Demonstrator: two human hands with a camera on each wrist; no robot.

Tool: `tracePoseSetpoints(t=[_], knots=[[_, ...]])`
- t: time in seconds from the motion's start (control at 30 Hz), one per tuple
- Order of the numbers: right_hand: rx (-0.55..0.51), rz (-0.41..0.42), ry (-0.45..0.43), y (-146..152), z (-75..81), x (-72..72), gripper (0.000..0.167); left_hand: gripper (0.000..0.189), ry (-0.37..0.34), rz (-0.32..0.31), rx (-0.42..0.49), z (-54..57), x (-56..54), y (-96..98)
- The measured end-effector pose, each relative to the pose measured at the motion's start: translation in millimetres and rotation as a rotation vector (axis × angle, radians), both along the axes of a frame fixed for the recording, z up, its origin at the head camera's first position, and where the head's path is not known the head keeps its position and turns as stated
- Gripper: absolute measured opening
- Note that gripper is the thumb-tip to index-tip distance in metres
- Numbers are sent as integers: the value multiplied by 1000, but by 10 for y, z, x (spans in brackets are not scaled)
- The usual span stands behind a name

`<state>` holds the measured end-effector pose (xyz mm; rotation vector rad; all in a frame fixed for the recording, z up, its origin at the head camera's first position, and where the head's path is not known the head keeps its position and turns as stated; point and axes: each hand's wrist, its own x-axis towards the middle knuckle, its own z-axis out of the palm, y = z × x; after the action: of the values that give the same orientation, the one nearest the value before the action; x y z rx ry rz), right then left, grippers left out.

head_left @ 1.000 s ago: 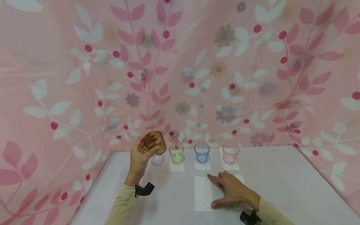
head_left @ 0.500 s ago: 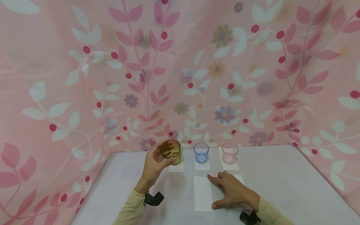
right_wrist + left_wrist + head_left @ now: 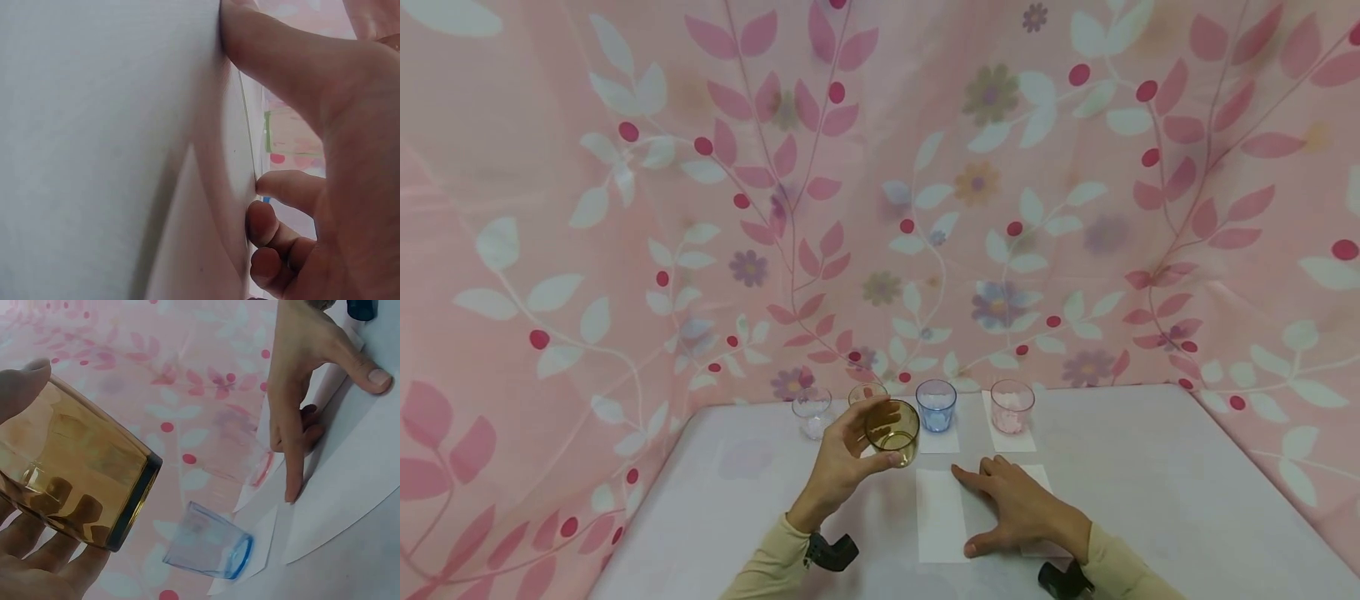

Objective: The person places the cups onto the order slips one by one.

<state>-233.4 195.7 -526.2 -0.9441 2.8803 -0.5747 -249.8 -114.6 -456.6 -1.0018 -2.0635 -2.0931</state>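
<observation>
An amber glass (image 3: 892,435) is held in my left hand (image 3: 835,477), raised above the table in front of the row of glasses. In the left wrist view the thumb lies on one side of the amber glass (image 3: 81,462) and the fingers on the other. My right hand (image 3: 1028,510) rests on the table, thumb and index finger spread along the right edge of a white paper strip (image 3: 938,521). The right wrist view shows its thumb and fingertips against the surface. Another paper piece (image 3: 1037,477) lies partly hidden beneath that hand.
At the back stand a clear glass (image 3: 812,414), a green glass (image 3: 865,392) partly hidden by my left hand, a blue glass (image 3: 937,408) and a pink glass (image 3: 1012,408). White papers lie under some of them. A floral curtain (image 3: 880,208) hangs behind the table (image 3: 1165,483).
My left hand has carried the amber glass to the right and down, from before the clear glass, past the green one, toward the paper strip. My right hand has stayed in place.
</observation>
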Motion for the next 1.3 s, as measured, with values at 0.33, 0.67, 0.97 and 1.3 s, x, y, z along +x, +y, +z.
tracePoseSetpoints(t=[0.33, 0.67, 0.97, 1.3], knots=[[-25, -1, -18, 5, 9, 4, 107, 74, -61, -126, 0, -276, 30, 203], [-57, 13, -15, 18, -2, 3, 106, 77, -212, -171, 12, -499, 66, 316], [-82, 45, 29, 33, -14, -12, 100, 75, -234, -226, 11, -677, 112, 421], [-74, 45, 17, 40, -33, -17, 98, 82, -250, -238, -4, -779, 123, 457]])
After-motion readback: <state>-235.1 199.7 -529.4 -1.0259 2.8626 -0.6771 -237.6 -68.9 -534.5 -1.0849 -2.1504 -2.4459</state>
